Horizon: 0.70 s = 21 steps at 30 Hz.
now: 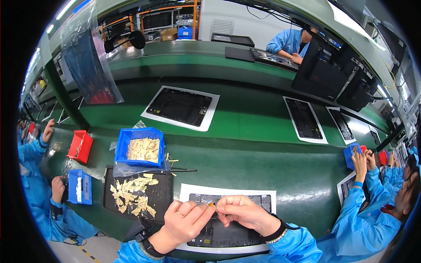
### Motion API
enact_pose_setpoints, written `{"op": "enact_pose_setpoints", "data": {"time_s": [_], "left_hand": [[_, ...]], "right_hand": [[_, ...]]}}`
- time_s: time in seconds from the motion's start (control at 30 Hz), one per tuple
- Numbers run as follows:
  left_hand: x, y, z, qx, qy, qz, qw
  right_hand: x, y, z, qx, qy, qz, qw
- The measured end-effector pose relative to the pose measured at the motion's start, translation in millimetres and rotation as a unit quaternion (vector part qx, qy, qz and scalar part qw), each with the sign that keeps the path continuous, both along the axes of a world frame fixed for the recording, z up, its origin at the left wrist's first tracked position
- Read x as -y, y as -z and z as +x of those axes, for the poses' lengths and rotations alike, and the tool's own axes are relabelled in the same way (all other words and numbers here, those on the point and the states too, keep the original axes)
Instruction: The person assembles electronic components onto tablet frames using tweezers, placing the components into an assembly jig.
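Note:
My left hand (187,220) and my right hand (244,212) meet above a black tablet-like housing (237,236), both closed in a pinch. A tiny orange-yellow piece (212,204) shows at the fingertips where they come together; its exact kind is too small to make out. Beneath the hands, the housing lies flat on a white sheet (228,189), partly covered by my fingers and wrists. To the left, a black tray (165,193) carries a loose heap of torn cream-coloured strips (131,193). Behind it, a blue bin (139,132) holds more such strips.
A thin black tool (186,169) lies beside the blue bin. Further left stand a red bin (81,147) and a small blue bin (89,188), near a co-worker's hand (57,189). More housings (180,107) rest on the green line beyond. Another co-worker's hands (360,164) work at right.

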<state>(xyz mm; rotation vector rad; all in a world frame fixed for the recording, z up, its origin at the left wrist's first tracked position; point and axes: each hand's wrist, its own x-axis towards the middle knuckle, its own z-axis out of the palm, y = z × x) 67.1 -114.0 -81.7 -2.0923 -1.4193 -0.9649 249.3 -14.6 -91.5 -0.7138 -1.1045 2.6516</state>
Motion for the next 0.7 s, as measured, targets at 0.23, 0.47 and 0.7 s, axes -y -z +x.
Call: {"op": "enact_pose_setpoints", "data": {"time_s": [0.23, 0.47, 0.7], "left_hand": [[1.8, 7.8, 7.8, 0.358, 0.071, -0.192, 0.911], [15.1, 13.0, -15.5, 0.722, 0.078, -0.239, 0.645], [27.4, -0.7, -57.3, 0.482, -0.064, -0.300, 0.821]], "right_hand": [[4.3, -5.7, -3.5, 0.023, 0.039, 0.133, 0.990], [10.3, -15.2, -6.7, 0.056, 0.019, 0.329, 0.942], [-28.2, -84.4, -92.2, -0.054, 0.238, 0.682, 0.690]]}}
